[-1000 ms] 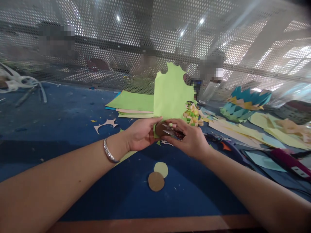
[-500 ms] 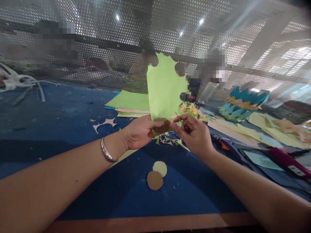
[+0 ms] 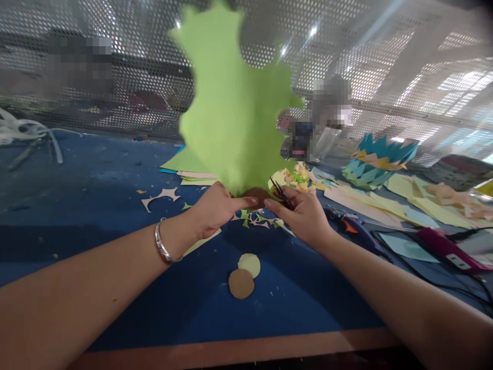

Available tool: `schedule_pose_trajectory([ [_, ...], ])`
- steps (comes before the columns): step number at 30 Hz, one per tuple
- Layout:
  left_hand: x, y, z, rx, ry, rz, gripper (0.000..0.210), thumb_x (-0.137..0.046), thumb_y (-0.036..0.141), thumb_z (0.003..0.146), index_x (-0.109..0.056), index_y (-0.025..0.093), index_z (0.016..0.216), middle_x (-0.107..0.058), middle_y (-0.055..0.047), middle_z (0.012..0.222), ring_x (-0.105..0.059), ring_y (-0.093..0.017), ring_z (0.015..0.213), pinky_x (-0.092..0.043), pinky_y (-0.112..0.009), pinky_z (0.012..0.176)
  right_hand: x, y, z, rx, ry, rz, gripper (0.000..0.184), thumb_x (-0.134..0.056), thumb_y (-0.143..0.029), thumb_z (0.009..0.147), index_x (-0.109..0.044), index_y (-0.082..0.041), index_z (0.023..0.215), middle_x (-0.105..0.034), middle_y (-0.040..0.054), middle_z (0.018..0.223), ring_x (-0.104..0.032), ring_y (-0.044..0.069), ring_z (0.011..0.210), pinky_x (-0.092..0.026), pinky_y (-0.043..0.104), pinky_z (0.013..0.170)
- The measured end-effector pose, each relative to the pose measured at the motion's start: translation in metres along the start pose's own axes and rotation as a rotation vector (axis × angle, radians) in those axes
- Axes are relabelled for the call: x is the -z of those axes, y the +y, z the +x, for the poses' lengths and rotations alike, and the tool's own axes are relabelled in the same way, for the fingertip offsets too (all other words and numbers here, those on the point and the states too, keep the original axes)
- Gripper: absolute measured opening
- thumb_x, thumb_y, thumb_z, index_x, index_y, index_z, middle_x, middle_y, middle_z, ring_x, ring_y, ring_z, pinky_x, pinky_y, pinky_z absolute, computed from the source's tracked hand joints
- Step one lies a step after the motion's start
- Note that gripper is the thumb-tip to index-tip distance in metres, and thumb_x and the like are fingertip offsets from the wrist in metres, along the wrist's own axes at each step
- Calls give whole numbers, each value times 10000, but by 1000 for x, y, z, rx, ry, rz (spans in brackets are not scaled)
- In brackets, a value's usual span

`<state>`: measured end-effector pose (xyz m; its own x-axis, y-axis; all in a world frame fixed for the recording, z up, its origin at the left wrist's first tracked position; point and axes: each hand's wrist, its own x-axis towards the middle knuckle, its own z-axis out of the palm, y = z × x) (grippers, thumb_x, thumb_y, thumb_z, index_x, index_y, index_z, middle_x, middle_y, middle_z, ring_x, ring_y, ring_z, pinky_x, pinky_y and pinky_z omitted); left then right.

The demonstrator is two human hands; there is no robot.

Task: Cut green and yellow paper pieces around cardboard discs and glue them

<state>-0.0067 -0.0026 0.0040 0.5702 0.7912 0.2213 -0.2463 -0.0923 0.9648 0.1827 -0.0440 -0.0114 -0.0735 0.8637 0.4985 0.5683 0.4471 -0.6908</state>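
A large green sheet of paper (image 3: 231, 103) with scalloped cut edges stands upright in front of me. My left hand (image 3: 217, 209) is closed on its lower edge, the thumb pressing a brown cardboard disc (image 3: 257, 198) against the paper. At the right, my right hand (image 3: 302, 210) is closed around small dark scissors (image 3: 282, 192), their blades pointing up and left. Its thumb is close to the disc's right edge. On the table below lie another brown disc (image 3: 241, 283) and a pale green disc (image 3: 249, 265), overlapping.
Paper offcuts (image 3: 254, 220) lie behind my hands. Stacked coloured sheets (image 3: 192, 162) are at back left. To the right are a teal folded-paper bowl (image 3: 379, 162), paper strips (image 3: 365, 205), a glue gun (image 3: 358, 231) and a purple power strip (image 3: 450, 252). A perforated metal screen (image 3: 146, 61) stands behind.
The green sheet has turned and now looks larger and taller, with a scalloped edge showing on its left too. The scissors show more of their blades, and my left hand has shifted slightly left.
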Motion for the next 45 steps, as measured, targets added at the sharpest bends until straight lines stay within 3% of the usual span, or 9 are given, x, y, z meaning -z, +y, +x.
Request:
schedule_pose_trajectory([
  [5, 3, -3, 5, 61, 179, -158, 281, -856, 166, 668, -773, 153, 935, -759, -89, 1035, -678, -202, 926, -511, -312, 829, 2, 3, 0, -29, 51, 78, 322, -653, -454, 904, -578, -183, 748, -416, -46, 609, -369, 90, 553, -281, 248, 496],
  [9, 5, -4, 8, 92, 269, -293, 281, -877, 157, 647, -774, 158, 909, -754, -57, 995, -659, -168, 894, -481, -272, 738, 0, 6, -1, -128, 23, 229, 443, -471, -583, 979, -630, -188, 855, -350, -56, 581, -303, 80, 492, -228, 248, 450],
  [18, -4, -2, 3, 94, 191, -407, 263, -859, 152, 695, -778, 147, 945, -764, -46, 988, -657, -157, 921, -459, -292, 829, -3, 2, -4, -196, -60, 394, 438, -520, -594, 955, -580, -191, 795, -332, -64, 574, -278, 66, 473, -194, 231, 414],
  [23, -11, -4, 0, 100, 165, -443, 311, -862, 141, 698, -766, 138, 994, -769, -56, 1012, -657, -180, 972, -461, -328, 897, -5, 0, -3, -230, -39, 527, 429, -585, -575, 926, -547, -190, 742, -348, -61, 582, -272, 60, 470, -168, 214, 391],
  [29, -12, -5, -1, 99, 154, -424, 326, -861, 155, 703, -764, 146, 1014, -771, -50, 1019, -666, -168, 957, -469, -309, 860, -5, -2, -3, -253, -23, 606, 436, -622, -564, 905, -526, -183, 717, -360, -60, 604, -259, 45, 462, -146, 197, 380],
  [36, -9, -7, 1, -5, 120, -348, 232, -843, 177, 707, -786, 177, 932, -763, -79, 1083, -669, -245, 1074, -480, -373, 955, -3, -4, -4, -259, -38, 572, 446, -616, -561, 911, -516, -183, 697, -299, -80, 556, -235, 45, 449, -146, 194, 384],
  [45, -12, -3, 1, -121, 123, -158, 200, -800, 176, 735, -790, 213, 931, -757, -65, 1128, -673, -231, 1091, -462, -393, 1053, 1, -3, -4, -225, -49, 439, 457, -576, -567, 934, -514, -185, 692, -294, -82, 536, -241, 50, 448, -167, 206, 397],
])
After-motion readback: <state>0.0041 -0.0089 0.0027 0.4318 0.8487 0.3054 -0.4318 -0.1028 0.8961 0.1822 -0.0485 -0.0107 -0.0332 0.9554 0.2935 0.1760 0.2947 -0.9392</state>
